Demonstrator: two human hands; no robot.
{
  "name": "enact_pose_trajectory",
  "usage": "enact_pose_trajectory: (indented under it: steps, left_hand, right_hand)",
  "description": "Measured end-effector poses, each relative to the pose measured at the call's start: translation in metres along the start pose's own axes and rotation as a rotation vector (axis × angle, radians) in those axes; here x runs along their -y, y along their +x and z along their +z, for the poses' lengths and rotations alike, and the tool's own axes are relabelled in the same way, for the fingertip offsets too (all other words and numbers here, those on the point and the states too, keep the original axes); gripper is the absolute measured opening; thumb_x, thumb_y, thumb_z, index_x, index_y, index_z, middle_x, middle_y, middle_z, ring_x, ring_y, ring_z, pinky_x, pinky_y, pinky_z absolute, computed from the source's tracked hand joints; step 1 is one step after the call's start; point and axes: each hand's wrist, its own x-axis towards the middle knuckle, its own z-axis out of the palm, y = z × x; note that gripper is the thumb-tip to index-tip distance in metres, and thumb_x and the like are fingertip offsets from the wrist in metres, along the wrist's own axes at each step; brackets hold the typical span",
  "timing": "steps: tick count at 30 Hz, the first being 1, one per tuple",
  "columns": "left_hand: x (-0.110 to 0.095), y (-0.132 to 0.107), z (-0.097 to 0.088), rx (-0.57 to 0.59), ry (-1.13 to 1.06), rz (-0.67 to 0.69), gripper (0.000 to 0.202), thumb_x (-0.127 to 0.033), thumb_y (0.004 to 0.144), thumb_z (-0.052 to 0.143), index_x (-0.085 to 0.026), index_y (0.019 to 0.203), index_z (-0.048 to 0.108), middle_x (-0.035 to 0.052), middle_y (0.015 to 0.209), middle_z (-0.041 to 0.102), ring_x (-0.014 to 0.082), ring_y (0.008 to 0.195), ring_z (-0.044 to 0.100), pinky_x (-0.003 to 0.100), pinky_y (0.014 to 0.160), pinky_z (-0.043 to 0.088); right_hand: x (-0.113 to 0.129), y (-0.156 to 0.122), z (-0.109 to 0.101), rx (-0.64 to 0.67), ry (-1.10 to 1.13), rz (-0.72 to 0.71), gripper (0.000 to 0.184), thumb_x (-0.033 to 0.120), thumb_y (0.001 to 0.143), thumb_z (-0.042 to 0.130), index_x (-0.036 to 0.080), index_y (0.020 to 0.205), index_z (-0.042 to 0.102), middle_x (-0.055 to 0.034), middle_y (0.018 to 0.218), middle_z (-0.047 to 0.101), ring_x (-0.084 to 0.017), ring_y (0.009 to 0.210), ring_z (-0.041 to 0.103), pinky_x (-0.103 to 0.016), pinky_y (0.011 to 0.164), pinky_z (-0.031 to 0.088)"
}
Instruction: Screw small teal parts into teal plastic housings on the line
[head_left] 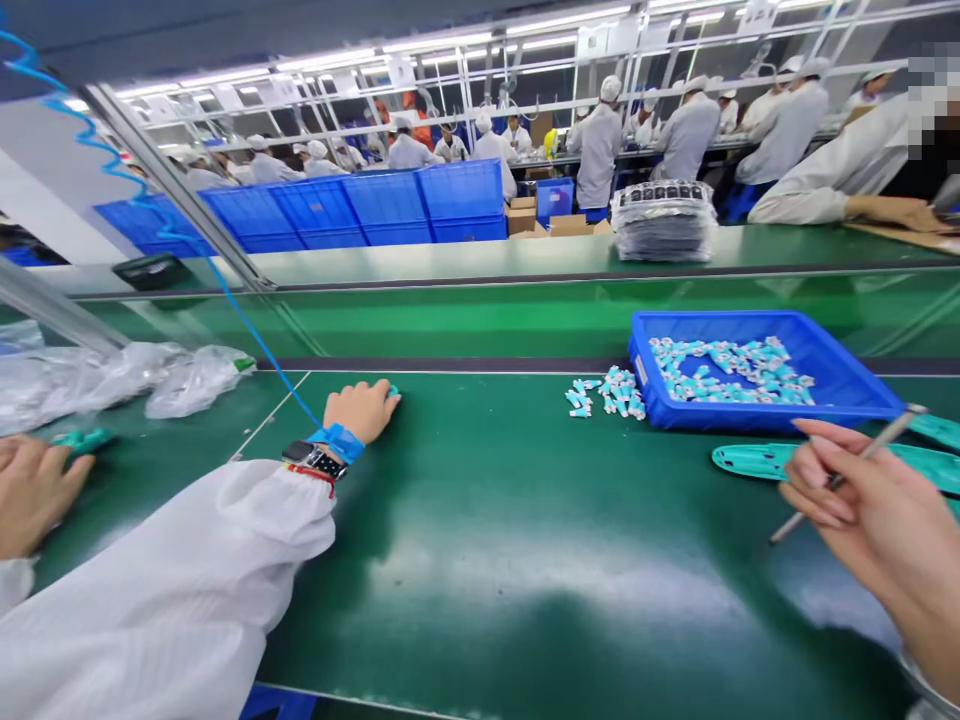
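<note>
worktop [480, 560], green, broad. blue tray [739, 416] toward its far side, part-filled with small parts [776, 375]. turquoise shell [750, 461] lying just in front. right hand [874, 505] closed pen-style round a thin metal tool [892, 430]; a careless wrist swing could scratch the shell. left hand [358, 412] curled over a turquoise piece [394, 391], mostly covered; grip can't be told. loose parts [619, 392] beside the tray: sleeve might scatter them.

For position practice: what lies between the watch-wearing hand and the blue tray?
In the head view: green tabletop, then turquoise and white parts beside the tray.
</note>
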Motion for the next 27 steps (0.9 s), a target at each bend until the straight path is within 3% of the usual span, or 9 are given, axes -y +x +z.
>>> enact_pose_trajectory:
  steps: [4,7,10,13,17,21,27]
  left_hand:
    - [-0.045,0.007,-0.003,0.073,0.084,0.179,0.035,-0.042,0.09,0.035,-0.014,0.097,0.054,0.0159,0.102,0.06,0.032,0.098,0.057,0.04,0.079,0.043]
    - [-0.079,-0.003,-0.012,0.12,-0.044,0.287,0.041,-0.048,0.084,0.045,-0.013,0.106,0.046,0.015,0.098,0.062,0.0295,0.087,0.061,0.034,0.071,0.044]
    - [-0.122,-0.015,-0.013,0.095,-0.18,0.415,0.052,-0.051,0.077,0.052,-0.015,0.113,0.041,0.0117,0.092,0.064,0.0291,0.083,0.062,0.032,0.067,0.043]
    - [-0.169,-0.029,-0.009,0.067,-0.329,0.566,0.045,-0.048,0.077,0.051,-0.019,0.11,0.045,0.0068,0.087,0.064,0.0257,0.079,0.062,0.03,0.067,0.043]
    - [-0.221,-0.051,-0.009,0.082,-0.455,0.703,0.028,-0.042,0.079,0.045,-0.02,0.091,0.057,0.005,0.08,0.063,0.0233,0.077,0.062,0.029,0.065,0.043]
    - [-0.248,-0.067,-0.017,0.142,-0.453,0.754,0.027,-0.039,0.079,0.043,-0.019,0.085,0.06,0.0063,0.08,0.064,0.0251,0.079,0.062,0.029,0.063,0.043]
    - [-0.255,-0.072,-0.016,0.123,-0.461,0.762,0.03,-0.044,0.077,0.046,-0.019,0.082,0.062,0.0057,0.078,0.064,0.0254,0.076,0.062,0.03,0.063,0.042]
  right_hand:
    - [-0.009,-0.007,0.025,0.121,0.028,0.039,0.017,0.024,0.071,0.066,0.019,0.087,0.062,0.0029,0.049,0.044,-0.002,0.035,0.028,-0.019,0.037,0.015]
    - [-0.013,-0.012,0.04,0.262,0.048,0.031,0.021,0.032,0.08,0.057,0.021,0.098,0.059,0.0037,0.051,0.047,-0.004,0.036,0.027,-0.018,0.038,0.019]
    - [-0.012,-0.019,0.056,0.418,0.066,-0.006,0.029,0.04,0.089,0.043,0.021,0.108,0.054,0.0028,0.052,0.05,-0.006,0.038,0.03,-0.021,0.04,0.025]
    - [-0.009,-0.026,0.07,0.487,0.069,-0.077,0.028,0.042,0.089,0.043,0.02,0.101,0.055,0.0032,0.052,0.05,-0.007,0.039,0.03,-0.022,0.041,0.026]
    - [-0.01,-0.032,0.083,0.397,0.212,-0.22,0.031,0.046,0.089,0.041,0.021,0.073,0.052,0.0078,0.044,0.03,-0.006,0.037,0.021,-0.019,0.039,0.022]
    - [-0.013,-0.037,0.092,0.33,0.204,-0.299,0.041,0.05,0.087,0.043,0.02,0.059,0.04,0.0086,0.045,0.016,-0.006,0.037,0.015,-0.018,0.038,0.02]
    - [-0.012,-0.035,0.092,0.289,0.127,-0.365,0.042,0.047,0.088,0.044,0.02,0.057,0.036,0.0082,0.045,0.016,-0.006,0.037,0.015,-0.019,0.037,0.019]
